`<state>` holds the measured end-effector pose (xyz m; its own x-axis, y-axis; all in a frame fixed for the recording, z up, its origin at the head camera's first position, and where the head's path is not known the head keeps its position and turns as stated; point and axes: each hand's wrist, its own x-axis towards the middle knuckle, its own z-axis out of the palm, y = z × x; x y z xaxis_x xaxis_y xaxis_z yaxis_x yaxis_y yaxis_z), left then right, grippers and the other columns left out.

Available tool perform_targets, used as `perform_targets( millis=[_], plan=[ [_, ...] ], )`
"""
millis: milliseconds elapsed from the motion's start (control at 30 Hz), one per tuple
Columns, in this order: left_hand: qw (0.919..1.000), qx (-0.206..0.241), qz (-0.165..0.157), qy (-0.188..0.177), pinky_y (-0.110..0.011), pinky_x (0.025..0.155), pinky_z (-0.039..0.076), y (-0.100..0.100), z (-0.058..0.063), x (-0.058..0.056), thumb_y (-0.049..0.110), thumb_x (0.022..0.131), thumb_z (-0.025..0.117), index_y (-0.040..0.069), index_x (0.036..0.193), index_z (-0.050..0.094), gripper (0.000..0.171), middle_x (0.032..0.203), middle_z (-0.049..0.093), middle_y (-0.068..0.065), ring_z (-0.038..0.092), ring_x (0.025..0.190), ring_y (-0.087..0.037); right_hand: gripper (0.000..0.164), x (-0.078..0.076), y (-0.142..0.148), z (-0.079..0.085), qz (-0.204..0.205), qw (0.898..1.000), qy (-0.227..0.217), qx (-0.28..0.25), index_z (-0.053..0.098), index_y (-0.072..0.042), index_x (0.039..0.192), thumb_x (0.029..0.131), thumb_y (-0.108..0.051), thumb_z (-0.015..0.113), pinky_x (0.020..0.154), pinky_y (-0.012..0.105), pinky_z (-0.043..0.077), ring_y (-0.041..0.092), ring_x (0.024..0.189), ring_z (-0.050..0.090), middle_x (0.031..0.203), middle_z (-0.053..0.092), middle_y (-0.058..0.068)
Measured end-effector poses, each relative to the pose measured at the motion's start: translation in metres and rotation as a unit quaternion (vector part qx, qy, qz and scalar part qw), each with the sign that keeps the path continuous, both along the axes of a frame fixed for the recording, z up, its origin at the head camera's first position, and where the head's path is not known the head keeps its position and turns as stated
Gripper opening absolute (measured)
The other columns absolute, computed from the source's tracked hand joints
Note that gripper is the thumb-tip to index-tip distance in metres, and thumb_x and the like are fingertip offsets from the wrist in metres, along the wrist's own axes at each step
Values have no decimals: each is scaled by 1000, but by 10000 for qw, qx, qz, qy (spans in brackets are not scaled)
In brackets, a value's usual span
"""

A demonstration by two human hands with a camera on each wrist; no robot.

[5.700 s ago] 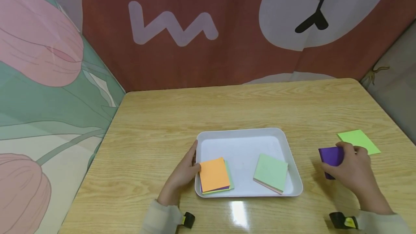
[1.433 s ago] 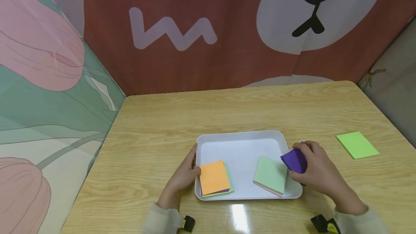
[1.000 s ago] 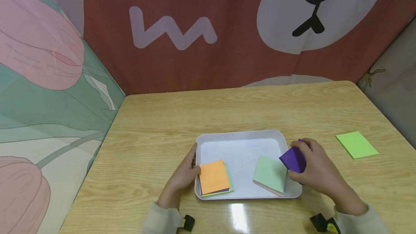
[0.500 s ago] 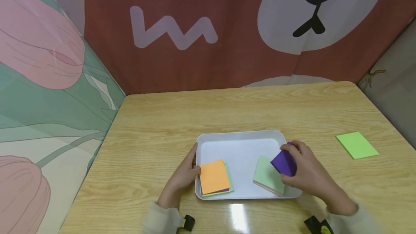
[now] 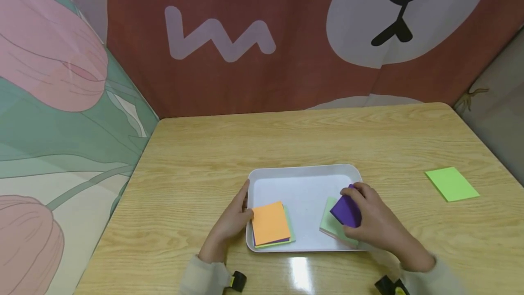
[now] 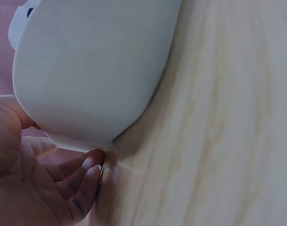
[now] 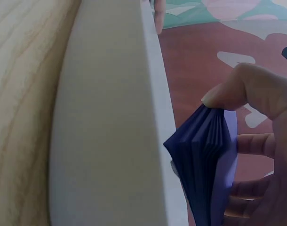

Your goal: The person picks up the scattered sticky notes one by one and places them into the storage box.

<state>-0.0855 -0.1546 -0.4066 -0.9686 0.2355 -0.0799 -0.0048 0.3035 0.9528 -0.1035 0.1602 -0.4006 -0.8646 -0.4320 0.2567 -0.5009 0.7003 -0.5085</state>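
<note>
My right hand (image 5: 374, 217) pinches a purple sticky note pad (image 5: 345, 211) between thumb and fingers, over the right part of the white tray (image 5: 304, 171). In the right wrist view the pad (image 7: 204, 160) stands tilted, its layered sheet edges fanned. Under it, partly hidden, a pale green pad (image 5: 327, 222) with a pinkish layer beneath lies in the tray. My left hand (image 5: 229, 222) grips the tray's left side, thumb at the rim. From the left wrist, that hand (image 6: 44, 179) has its fingers against the tray's outer wall (image 6: 96, 80). By the thumb sits an orange-topped stack (image 5: 271, 224) of square notes.
A bright green square of notes (image 5: 452, 184) lies on the wooden table (image 5: 196, 149) to the right of the tray. A printed cloth (image 5: 229, 85) rises along the table's back edge, with a floral panel (image 5: 53, 149) at the left.
My right hand has carried the purple sticky note pad leftward from beside the bright green notes, across the tray's right rim, to above the pale green pad. The left hand stays put.
</note>
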Motion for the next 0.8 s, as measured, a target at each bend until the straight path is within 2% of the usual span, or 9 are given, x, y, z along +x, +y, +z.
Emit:
perform_targets(
  millis=[267,800],
  plan=[
    [10000,23,-4,29,-37,72,44,0,-1,0,-13,71,39,-5,135,2,74,114,39,-30,44,87,-29,63,1,-4,-6,72,9999,-41,118,50,-10,107,49,-18,71,58,43,46,32,85,43,108,42,23],
    [10000,-44,36,2,-38,74,43,0,2,1,-12,71,39,-5,135,3,74,113,39,-29,43,87,-29,67,1,-9,-10,190,9976,-142,655,52,-8,111,48,-20,71,59,44,48,32,87,44,111,43,27]
  ],
)
